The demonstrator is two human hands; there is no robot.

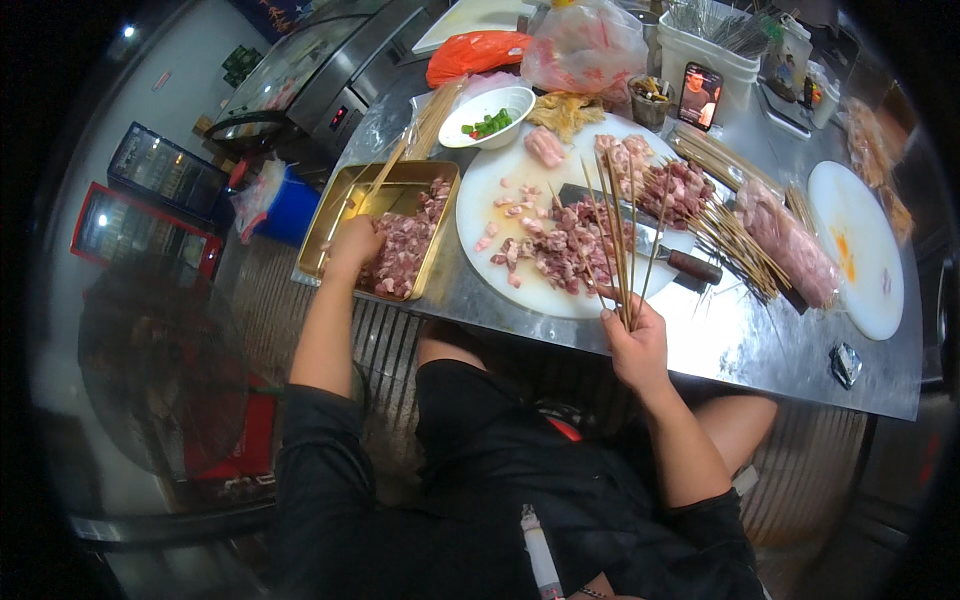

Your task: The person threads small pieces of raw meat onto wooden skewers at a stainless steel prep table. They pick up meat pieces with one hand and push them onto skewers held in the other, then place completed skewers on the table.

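My left hand (355, 244) reaches down into a gold metal tray (452, 217), at the left edge of a heap of cut raw meat (400, 251); its fingertips are hidden. My right hand (636, 334) holds several wooden skewers (621, 262) fanned upward over a round white cutting board (480, 172). Diced meat (566, 255) lies on that board behind the skewers. A cleaver with a wooden handle (694, 265) rests there, its blade partly under meat. To its right, a bundle of skewers loaded with meat (679, 193) lies at the board's edge.
A white bowl (450, 135) of chopped green peppers stands behind the tray. Bagged pink meat (787, 240) and a second round board (855, 285) are at right. A propped phone (700, 96), a glass of cigarette butts (651, 105) and a white bucket (705, 64) stand at the back.
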